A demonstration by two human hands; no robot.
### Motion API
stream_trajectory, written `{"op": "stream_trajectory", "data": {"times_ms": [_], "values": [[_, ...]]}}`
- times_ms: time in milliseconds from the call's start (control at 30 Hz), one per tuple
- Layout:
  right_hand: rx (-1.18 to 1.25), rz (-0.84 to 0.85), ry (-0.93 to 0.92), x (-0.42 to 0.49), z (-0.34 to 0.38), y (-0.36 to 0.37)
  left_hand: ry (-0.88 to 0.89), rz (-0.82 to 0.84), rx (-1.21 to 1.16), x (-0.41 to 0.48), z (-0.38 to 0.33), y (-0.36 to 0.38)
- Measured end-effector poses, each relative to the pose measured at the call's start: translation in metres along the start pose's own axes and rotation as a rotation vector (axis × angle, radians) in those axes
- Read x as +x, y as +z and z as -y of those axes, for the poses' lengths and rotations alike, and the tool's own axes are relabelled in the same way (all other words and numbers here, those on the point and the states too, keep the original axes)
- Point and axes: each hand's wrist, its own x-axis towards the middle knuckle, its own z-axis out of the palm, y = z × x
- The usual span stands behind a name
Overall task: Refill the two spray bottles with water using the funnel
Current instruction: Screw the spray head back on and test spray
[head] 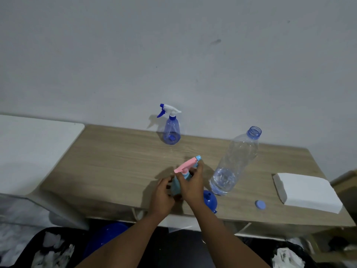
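A light blue spray bottle (pixel 176 185) with a pink trigger head (pixel 186 165) stands near the front of the wooden table (pixel 116 161). My left hand (pixel 164 192) wraps its body from the left. My right hand (pixel 191 182) grips its neck just under the pink head. A second, clear blue spray bottle (pixel 171 130) with a white and blue head stands upright at the back by the wall. The blue funnel (pixel 210 201) lies on the table right of my right hand. A large clear water bottle (pixel 234 163) stands uncapped, with water low in its base.
The bottle's blue cap (pixel 260 205) lies near the front edge. A white block (pixel 307 192) rests at the table's right end. A white surface (pixel 34 149) adjoins the table on the left. Dark bins with crumpled paper (pixel 52 248) sit below.
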Motion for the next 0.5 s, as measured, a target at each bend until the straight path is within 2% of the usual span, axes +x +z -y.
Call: {"op": "stream_trajectory", "data": {"times_ms": [100,200,267,333,400,500], "values": [[-0.035,0.04,-0.109,0.007,-0.004,-0.002,0.021,-0.041,0.25,-0.006,0.022,-0.015],[0.045,0.009,-0.103,0.007,0.004,-0.008,-0.118,-0.161,0.493,-0.002,0.04,-0.037],[0.096,-0.046,-0.088,0.005,0.016,-0.01,-0.24,-0.06,0.649,0.001,0.047,-0.048],[0.108,-0.046,-0.061,0.005,0.025,-0.011,-0.331,0.127,0.774,0.003,0.053,-0.053],[0.084,0.016,0.013,0.01,0.025,-0.013,-0.358,0.262,0.806,0.004,0.056,-0.054],[-0.011,0.118,0.182,0.017,0.017,-0.023,-0.386,0.323,0.801,0.006,0.055,-0.056]]}}
